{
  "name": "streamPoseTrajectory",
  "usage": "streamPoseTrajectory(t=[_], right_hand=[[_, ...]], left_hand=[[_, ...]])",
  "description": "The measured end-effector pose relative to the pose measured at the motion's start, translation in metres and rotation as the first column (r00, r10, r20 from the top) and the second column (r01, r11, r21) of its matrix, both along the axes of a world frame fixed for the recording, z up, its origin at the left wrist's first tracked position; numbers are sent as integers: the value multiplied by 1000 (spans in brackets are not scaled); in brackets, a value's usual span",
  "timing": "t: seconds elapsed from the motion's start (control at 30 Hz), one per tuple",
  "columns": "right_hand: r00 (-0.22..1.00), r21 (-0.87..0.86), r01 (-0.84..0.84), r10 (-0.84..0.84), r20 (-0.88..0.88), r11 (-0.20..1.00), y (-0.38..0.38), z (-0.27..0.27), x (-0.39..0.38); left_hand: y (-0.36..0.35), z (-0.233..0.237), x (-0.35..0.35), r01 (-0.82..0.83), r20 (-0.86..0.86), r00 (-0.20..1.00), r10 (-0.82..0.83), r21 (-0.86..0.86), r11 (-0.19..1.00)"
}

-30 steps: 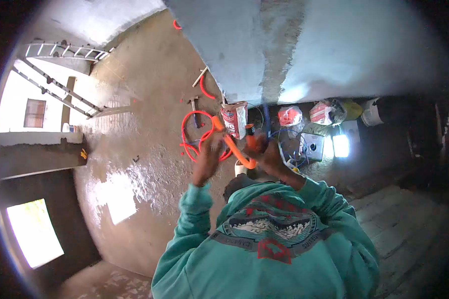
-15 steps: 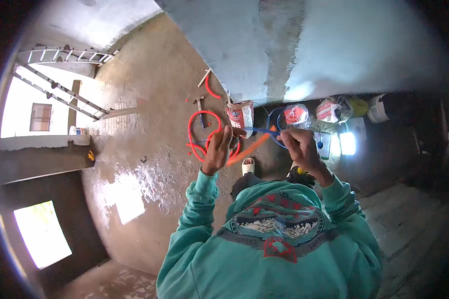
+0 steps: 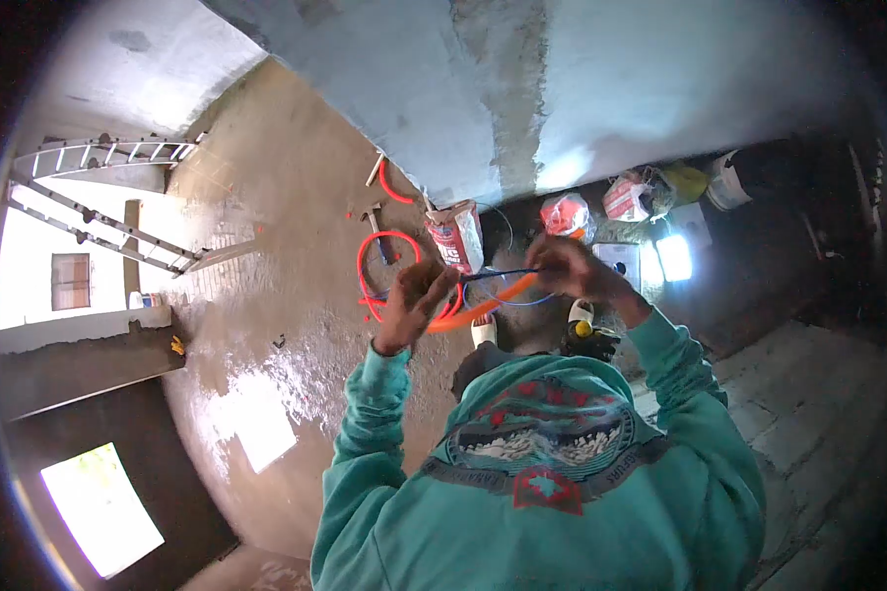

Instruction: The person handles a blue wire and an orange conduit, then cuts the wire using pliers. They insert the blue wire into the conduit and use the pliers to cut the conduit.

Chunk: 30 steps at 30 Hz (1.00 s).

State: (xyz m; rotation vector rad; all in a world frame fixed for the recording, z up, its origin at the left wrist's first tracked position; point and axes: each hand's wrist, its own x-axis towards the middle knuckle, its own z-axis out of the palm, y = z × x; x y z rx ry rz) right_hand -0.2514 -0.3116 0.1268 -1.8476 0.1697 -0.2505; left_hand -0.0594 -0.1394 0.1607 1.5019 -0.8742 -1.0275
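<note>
A thin blue wire (image 3: 498,274) runs taut between my two hands. My left hand (image 3: 412,303) is closed on its left end, fingers pinched together. My right hand (image 3: 574,268) grips the other end with curled fingers. Just below the wire, an orange flexible tube (image 3: 493,303) curves from beside my left hand up to my right hand; how it is held there is hidden by the fingers. Behind my left hand, a loose coil of red-orange tubing (image 3: 362,264) lies on the floor.
A hammer (image 3: 376,225) and a printed bag (image 3: 455,236) are on the floor ahead. Plastic-wrapped items (image 3: 567,214) and a white bucket (image 3: 727,182) line the wall. A ladder (image 3: 108,222) stands at left. My sandalled foot (image 3: 484,331) shows below the tube.
The view has shifted, so the floor items sit further left. My hands are slightly lower in view, with the blue wire still between them. The orange tube, blurred before, now looks steadier.
</note>
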Motion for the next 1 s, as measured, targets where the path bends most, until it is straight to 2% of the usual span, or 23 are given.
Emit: streamPoseTrajectory(t=[0.07,0.1,0.13,0.17,0.23,0.27,0.3,0.4,0.47,0.5,0.53,0.57,0.6,0.63,0.67,0.7,0.8,0.83,0.87,0.9,0.93,0.97,1.0], right_hand=[[994,92,84,-76,-84,992,-16,15,-5],[994,-71,108,-109,0,992,-11,23,0],[993,-65,119,-120,-3,991,-5,24,6],[999,-173,41,-38,21,984,-1,24,13],[985,-324,-172,162,-57,930,19,20,33],[987,-324,-161,150,-57,932,21,25,29],[993,-106,-115,114,-15,988,19,37,26],[999,194,36,-37,-1,980,-1,14,9],[1000,-67,2,-3,-10,998,-14,14,1],[999,-131,53,-54,-2,990,-9,15,2],[998,-126,55,-55,-2,990,-5,18,4],[1000,-253,7,-3,18,968,-1,26,10],[998,-375,-36,50,29,926,4,31,17],[983,-468,-185,160,-94,864,16,25,28],[983,-465,-181,154,-96,866,22,27,29],[994,-241,-111,105,-38,964,24,31,29],[997,-33,-9,6,-81,999,-1,14,10],[999,-41,-14,12,-35,999,-10,13,4],[1000,-46,-20,21,11,999,-13,16,2],[1000,-54,-10,9,-27,998,-12,25,1],[1000,-50,-10,9,-26,999,-9,27,4],[1000,-220,-3,8,21,976,-7,29,9],[998,-384,12,14,65,923,-4,31,15]], left_hand=[[9,-16,10,223,277,926,-257,146,964],[9,-18,5,195,438,860,-260,188,963],[8,-28,-1,207,435,858,-272,193,959],[5,-43,-6,209,623,771,-131,-54,976],[-8,-4,-37,164,524,848,-81,-114,980],[-3,-9,-34,176,524,847,-92,-113,978],[0,-17,-26,131,400,913,-83,-96,987],[10,-13,-9,-96,63,992,111,-199,975],[21,-9,5,30,98,994,-46,154,988],[19,-20,12,97,209,964,-162,292,951],[22,-26,6,98,209,964,-164,297,950],[16,-22,-9,52,407,911,-75,68,996],[9,-16,-17,121,463,878,-121,31,992],[2,-10,-26,188,518,840,-159,-5,982],[3,-15,-26,194,516,841,-165,-3,981],[4,-21,-25,174,477,869,-131,-47,984],[13,-8,3,-13,343,939,32,-59,998],[18,-6,12,-12,326,945,1,30,999],[23,-15,22,36,239,966,-98,250,968],[26,-26,19,33,238,967,-95,253,967],[28,-37,12,9,324,944,-54,138,990],[26,-42,5,-2,406,914,-4,16,1000],[21,-40,-3,2,408,913,-8,15,1000]])
